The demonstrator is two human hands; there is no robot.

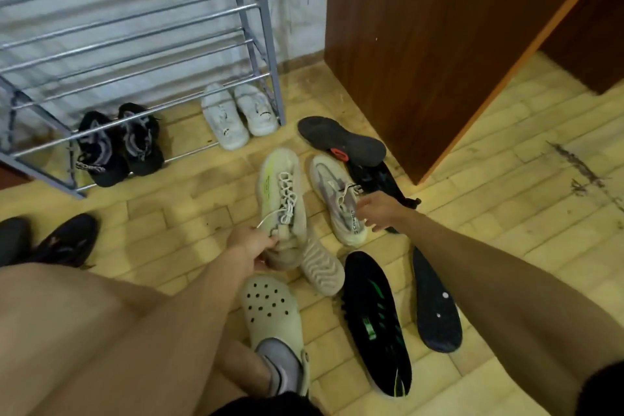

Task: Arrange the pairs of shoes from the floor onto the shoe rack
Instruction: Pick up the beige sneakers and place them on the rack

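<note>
Head view. The left hand (251,241) is closed on the heel end of a beige lace-up sneaker (282,199), toe pointing toward the shoe rack (141,44). A loose lace end sticks up just above the knuckles. The right hand (380,211) is open, fingers spread, hovering at the collar of the grey-and-cream sneaker (337,197); whether it touches the shoe cannot be told. Both sneakers lie on the tiled floor (506,179), short of the rack.

Already on the lowest tier: a black pair (118,145) at the left and a white pair (236,115) at the right post.

Hazards, as judged from this layout:
- The trailing lace may snag on a rack bar or drag under the sole when the beige sneaker is lifted.
- The two sneakers within reach look different in colour; lifting them together may put a mismatched pair on the rack.
- A ribbed beige shoe (320,267) lies against the gripped sneaker's heel and may be dragged along.
- Black shoes lying sole-up (341,142) and on their sides (378,321) crowd the right arm's path; a sweep may scatter them.
- The person's own foot in a perforated clog (273,317) stands just beside the pile and may kick it.
</note>
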